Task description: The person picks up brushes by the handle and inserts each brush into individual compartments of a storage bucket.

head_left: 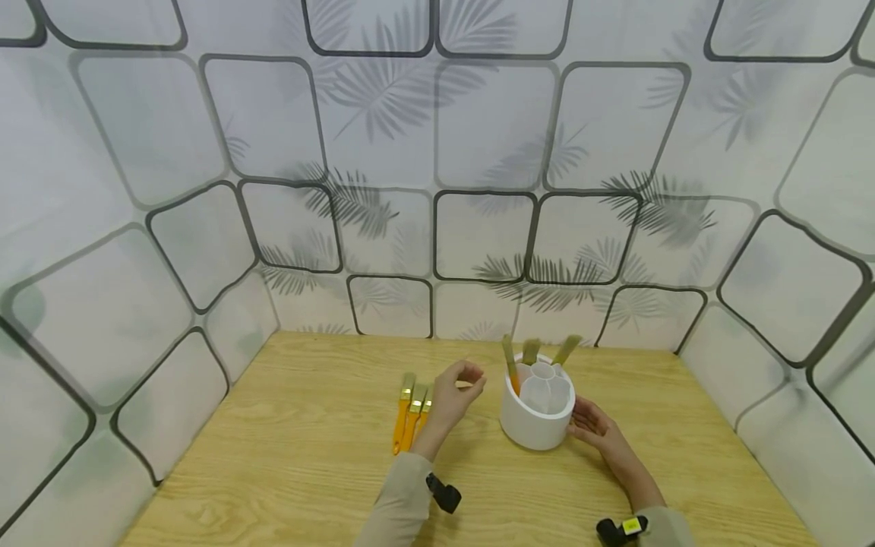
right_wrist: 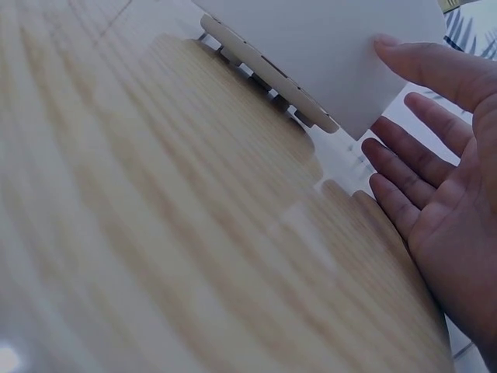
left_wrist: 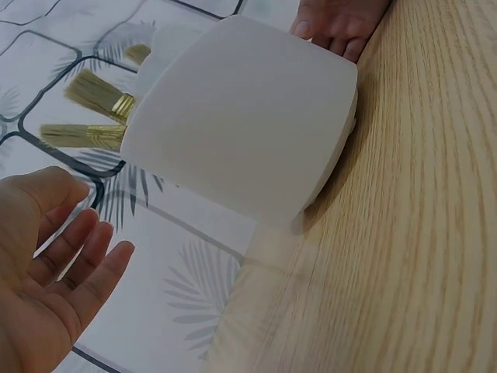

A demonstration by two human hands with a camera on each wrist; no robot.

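Observation:
A round white brush holder with a divided insert stands on the wooden table. Three paintbrushes lean in its back compartments, bristles up; the orange handle of the left brush shows. My right hand is at the holder's right side, thumb against the white wall and fingers spread loosely in the right wrist view. To the left of the holder, my left hand hovers with relaxed, slightly bent fingers and nothing in them. Several orange-handled paintbrushes lie beside the left hand, partly hidden behind it.
The pale wooden tabletop runs back to a patterned wall covering with dark outlines and leaf prints. The same covering encloses the left and right sides. Small feet lift the holder's base off the table.

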